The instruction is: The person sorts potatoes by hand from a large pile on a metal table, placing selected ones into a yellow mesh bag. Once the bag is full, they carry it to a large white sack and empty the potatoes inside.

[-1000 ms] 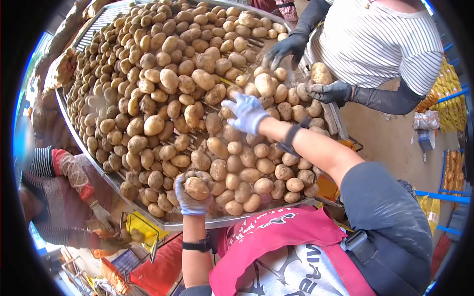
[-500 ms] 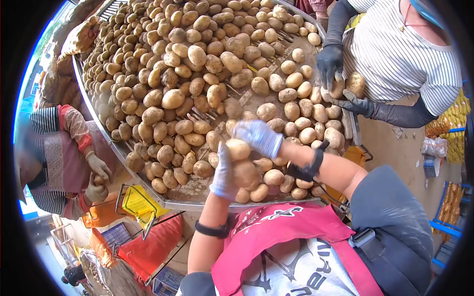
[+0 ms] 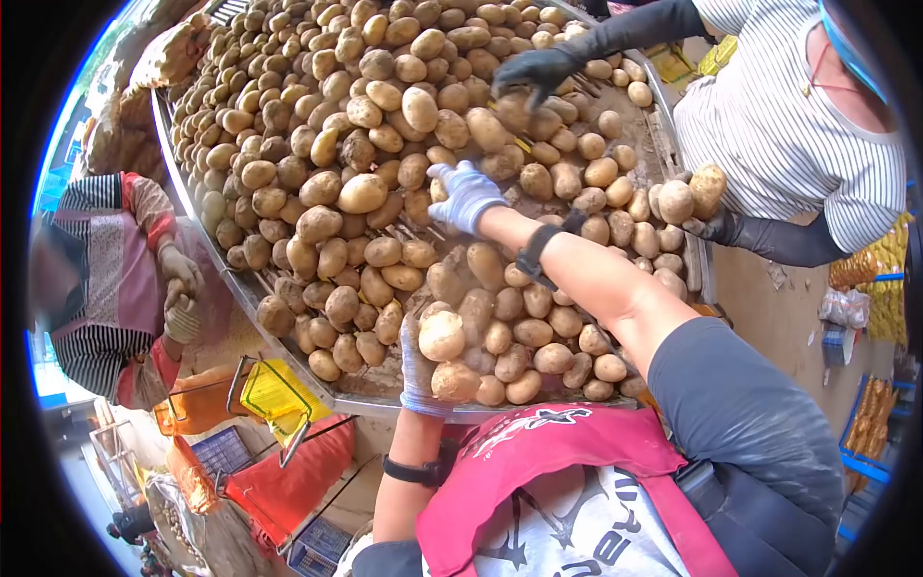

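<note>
Potatoes (image 3: 442, 337) fill the left hand (image 3: 417, 370) — the right hand (image 3: 465, 196), spread, has moved away.

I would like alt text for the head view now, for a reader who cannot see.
A person's gloved right hand reaches over a metal-edged table heaped with potatoes; the gloved left hand is against two potatoes near its edge. At right, a co-worker holds potatoes.
</note>
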A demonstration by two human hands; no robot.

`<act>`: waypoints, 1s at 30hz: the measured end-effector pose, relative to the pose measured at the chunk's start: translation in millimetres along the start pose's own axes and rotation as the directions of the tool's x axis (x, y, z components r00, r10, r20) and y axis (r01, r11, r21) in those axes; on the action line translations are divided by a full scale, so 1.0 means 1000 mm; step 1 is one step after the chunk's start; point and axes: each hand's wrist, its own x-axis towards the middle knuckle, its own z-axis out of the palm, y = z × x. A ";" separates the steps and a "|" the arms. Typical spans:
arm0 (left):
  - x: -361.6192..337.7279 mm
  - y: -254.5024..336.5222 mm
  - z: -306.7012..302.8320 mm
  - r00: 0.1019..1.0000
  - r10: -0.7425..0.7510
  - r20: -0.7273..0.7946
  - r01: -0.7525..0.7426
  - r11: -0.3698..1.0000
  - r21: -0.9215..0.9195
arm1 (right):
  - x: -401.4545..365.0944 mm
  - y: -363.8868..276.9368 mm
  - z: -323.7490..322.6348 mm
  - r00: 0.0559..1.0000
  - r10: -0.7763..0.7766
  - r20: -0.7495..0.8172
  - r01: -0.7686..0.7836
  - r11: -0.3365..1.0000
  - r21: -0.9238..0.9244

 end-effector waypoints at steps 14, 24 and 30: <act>-0.020 -0.001 0.035 0.991 -0.099 0.088 0.081 0.979 0.186 | -0.139 -0.041 -0.022 0.903 -0.327 0.279 -0.222 0.203 0.954; -0.080 0.005 -0.013 0.997 -0.082 -0.001 0.081 0.996 0.044 | -0.152 -0.113 0.022 0.764 -0.441 0.471 0.385 0.897 0.215; -0.140 0.052 -0.055 0.965 0.243 -0.096 -0.243 0.970 0.013 | -0.135 -0.130 0.087 0.820 -0.570 0.058 0.499 0.759 0.418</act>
